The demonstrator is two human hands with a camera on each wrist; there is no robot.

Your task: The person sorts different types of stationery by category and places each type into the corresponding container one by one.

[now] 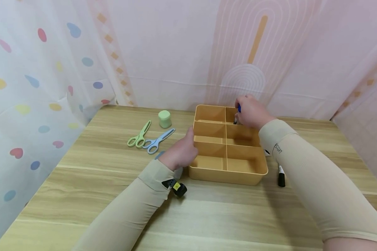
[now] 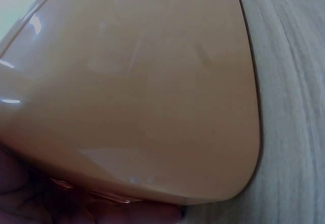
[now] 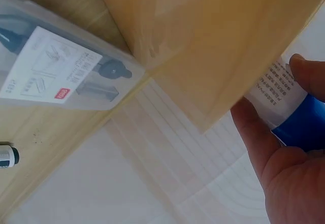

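A tan organizer box (image 1: 224, 176) with several compartments stands on the table in the head view. My left hand (image 1: 182, 150) grips its left wall near the front; in the left wrist view the outer wall (image 2: 142, 92) fills most of the picture, with fingers (image 2: 132, 211) along its lower edge. Over the back right compartment, my right hand (image 1: 252, 109) holds a glue bottle (image 3: 277, 89) with a printed label and a blue end, between thumb and fingers. Its lower tip is down inside that compartment in the head view.
Green scissors (image 1: 140, 136), blue scissors (image 1: 157, 141) and a small light-green container (image 1: 164, 119) lie left of the box. On the right are a black-capped marker (image 1: 281, 177) and a clear plastic case (image 3: 66, 61) with dark tools. A curtain (image 1: 169, 52) hangs behind.
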